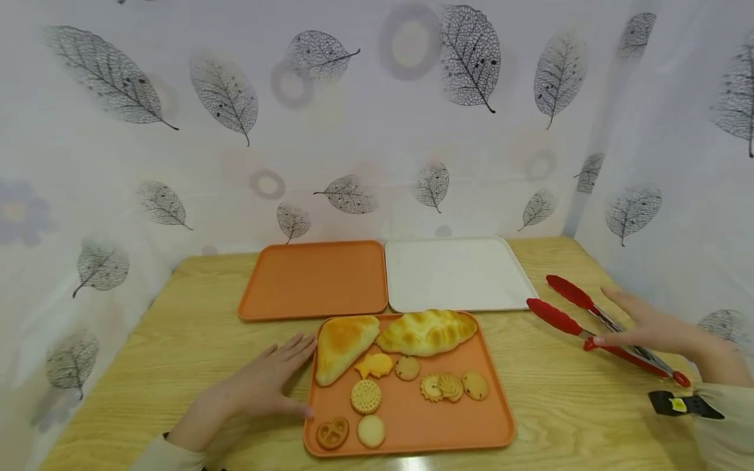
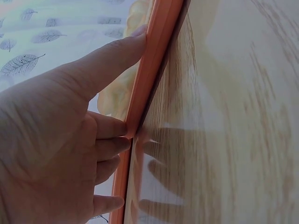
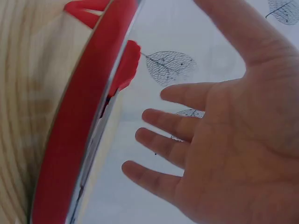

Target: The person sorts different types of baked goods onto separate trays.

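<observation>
My left hand (image 1: 262,386) lies at the left edge of the near orange tray (image 1: 436,422), its fingers extended. In the left wrist view, the thumb and fingertips touch the tray's rim (image 2: 152,56). On this tray lie a triangular bread (image 1: 344,347), a long braided bread (image 1: 427,332), a fish-shaped cracker (image 1: 375,365), a pretzel cookie (image 1: 332,433) and several round cookies (image 1: 366,396). My right hand (image 1: 656,330) hovers with spread fingers over red-and-steel tongs (image 1: 633,358), which lie with their arms apart on the table. The right wrist view shows its palm beside the tongs' red handle (image 3: 74,126), holding nothing.
Behind the near tray, a second orange tray (image 1: 315,278) and a white tray (image 1: 459,271) stand side by side on the wooden table (image 1: 194,314). A leaf-patterned curtain (image 1: 377,131) encloses the back and both sides. The tongs' red tips point toward the white tray's right corner.
</observation>
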Available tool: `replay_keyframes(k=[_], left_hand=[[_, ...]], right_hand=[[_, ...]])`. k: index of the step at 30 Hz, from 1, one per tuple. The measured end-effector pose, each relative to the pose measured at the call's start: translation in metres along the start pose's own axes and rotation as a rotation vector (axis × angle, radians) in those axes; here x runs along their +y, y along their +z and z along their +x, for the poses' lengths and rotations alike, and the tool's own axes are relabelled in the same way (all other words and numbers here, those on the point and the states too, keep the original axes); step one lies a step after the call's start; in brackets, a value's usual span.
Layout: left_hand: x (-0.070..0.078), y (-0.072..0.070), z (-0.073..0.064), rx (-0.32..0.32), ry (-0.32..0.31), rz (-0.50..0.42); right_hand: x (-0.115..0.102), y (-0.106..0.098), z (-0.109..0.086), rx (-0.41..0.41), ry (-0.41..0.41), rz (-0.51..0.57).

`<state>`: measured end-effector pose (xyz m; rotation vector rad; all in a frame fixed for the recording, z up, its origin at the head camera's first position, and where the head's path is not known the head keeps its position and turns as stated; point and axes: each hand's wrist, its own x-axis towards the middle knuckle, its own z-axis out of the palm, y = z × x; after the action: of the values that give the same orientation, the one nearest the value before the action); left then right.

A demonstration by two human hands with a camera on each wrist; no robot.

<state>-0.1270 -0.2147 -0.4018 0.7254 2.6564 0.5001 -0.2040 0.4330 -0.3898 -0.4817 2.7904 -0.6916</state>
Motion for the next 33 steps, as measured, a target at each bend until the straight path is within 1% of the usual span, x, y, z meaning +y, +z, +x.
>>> replay_keyframes(k=[6, 9, 12, 16, 23, 26, 33], left_hand=[[-0.001, 0.000, 0.001, -0.002, 0.001, -0.018], [-0.001, 0.000, 0.001, -0.002, -0.001, -0.019], [-0.003, 0.000, 0.000, -0.003, 0.001, -0.019], [-0.004, 0.001, 0.001, 0.001, 0.007, -0.015], [-0.005, 0.000, 0.001, -0.007, 0.000, -0.030], [-0.006, 0.001, 0.001, -0.014, 0.001, -0.035], [-0.006, 0.003, 0.002, -0.016, -0.009, -0.039]], right_hand=[[0.014, 0.007, 0.001, -0.020, 0.047, -0.112], [0.017, 0.009, 0.003, -0.028, 0.057, -0.166], [0.016, 0.009, 0.005, -0.048, 0.077, -0.189], [0.016, 0.009, 0.007, -0.058, 0.079, -0.175], [0.015, 0.010, 0.011, -0.044, 0.047, -0.179], [0.013, 0.010, 0.010, -0.007, 0.041, -0.186], [0.000, 0.007, 0.009, 0.090, 0.030, -0.108]])
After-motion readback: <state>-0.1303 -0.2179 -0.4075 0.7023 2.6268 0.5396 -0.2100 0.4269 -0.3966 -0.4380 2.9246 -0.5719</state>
